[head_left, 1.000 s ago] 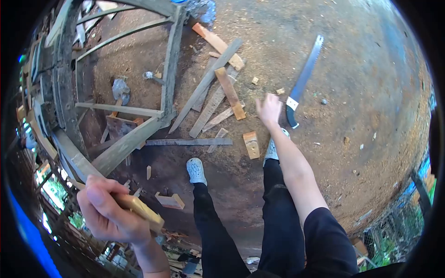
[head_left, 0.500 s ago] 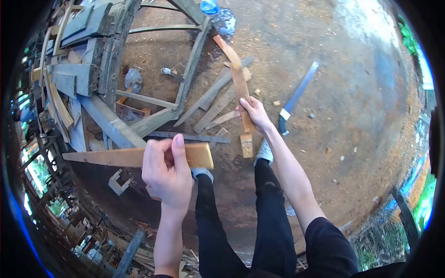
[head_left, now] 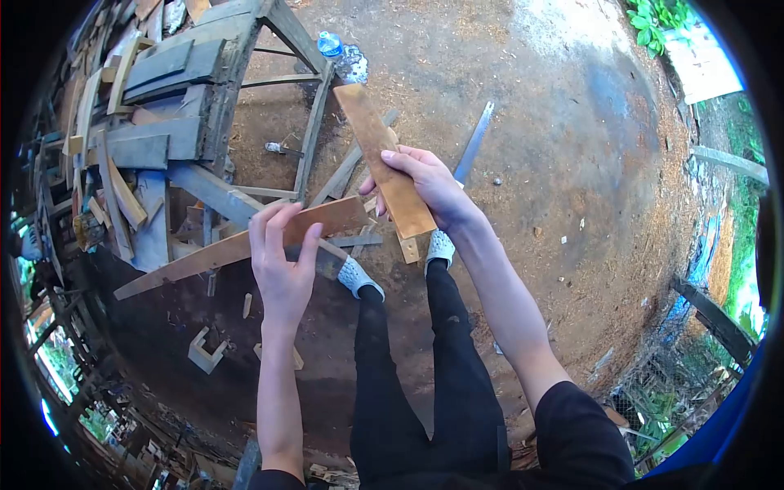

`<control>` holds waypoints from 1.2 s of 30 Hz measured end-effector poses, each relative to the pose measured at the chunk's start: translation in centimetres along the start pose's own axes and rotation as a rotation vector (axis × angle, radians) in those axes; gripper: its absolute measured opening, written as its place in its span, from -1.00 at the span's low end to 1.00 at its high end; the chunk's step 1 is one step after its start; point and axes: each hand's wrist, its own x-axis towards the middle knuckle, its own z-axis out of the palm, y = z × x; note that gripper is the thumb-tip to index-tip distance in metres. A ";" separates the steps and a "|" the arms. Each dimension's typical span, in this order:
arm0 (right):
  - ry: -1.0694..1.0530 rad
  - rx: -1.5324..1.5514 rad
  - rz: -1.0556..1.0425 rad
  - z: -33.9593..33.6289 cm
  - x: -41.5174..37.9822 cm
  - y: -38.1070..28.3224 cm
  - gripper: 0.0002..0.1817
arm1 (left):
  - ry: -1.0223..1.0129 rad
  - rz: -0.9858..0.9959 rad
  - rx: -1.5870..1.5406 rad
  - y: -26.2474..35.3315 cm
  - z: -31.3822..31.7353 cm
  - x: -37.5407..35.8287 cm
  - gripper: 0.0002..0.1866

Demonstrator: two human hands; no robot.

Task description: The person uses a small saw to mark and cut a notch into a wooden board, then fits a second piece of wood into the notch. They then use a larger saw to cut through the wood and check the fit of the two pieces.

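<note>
Head view, both hands raised over the dirt ground. My right hand (head_left: 429, 186) is now closed around a short reddish board (head_left: 382, 159), which half a second ago was only being lifted from the scrap pile and a second ago lay among the offcuts while that hand was open beside the saw. The board stands tilted, its far end pointing toward the top edge of the ground near the water bottle (head_left: 329, 42), its near end just above my right shoe (head_left: 441, 245). My left hand (head_left: 282, 261) grips a long tapered strip (head_left: 237, 245) near its broad end, fingers wrapped over the top edge; the strip has swung from nearly level to sloping down toward the left edge of the view. The broad end of the strip and the near end of the board now sit just beside each other, possibly touching; I cannot tell which. I judge that the pick-up is complete and the two pieces are being brought together for comparison or fitting. The saw (head_left: 474, 143) remains on the ground behind the right hand, partly hidden. The timber frame (head_left: 245, 98) and stacked planks (head_left: 155, 106) occupy the upper left corner of the ground.
</note>
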 end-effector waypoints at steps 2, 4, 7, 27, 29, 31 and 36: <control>-0.009 -0.052 0.052 2.2 -0.8 -0.5 -0.68 | 0.032 0.191 0.126 0.8 -1.1 0.8 -0.52; -0.023 -0.024 0.042 4.5 -1.6 -1.0 -0.65 | -0.036 0.259 0.077 1.1 -2.2 1.6 -0.36; 0.004 0.002 -0.011 7.9 -2.8 -1.6 -0.54 | -0.072 0.359 0.092 1.0 -4.0 2.6 -0.25; 0.769 -0.582 -0.032 7.9 -6.9 1.7 -0.37 | 0.010 0.369 -0.143 -7.5 3.8 1.0 -0.56; 1.126 -1.419 0.106 7.5 -8.2 2.8 -0.50 | -0.118 0.382 -0.120 -8.4 4.0 1.0 -0.77; 1.130 -1.370 -0.018 6.7 -9.9 4.1 -0.54 | -0.122 0.352 -0.146 -8.1 3.9 1.1 -0.81; 0.682 -0.511 -0.079 7.4 -11.8 7.4 -0.65 | -0.228 0.329 -0.170 -6.9 2.5 1.6 -0.82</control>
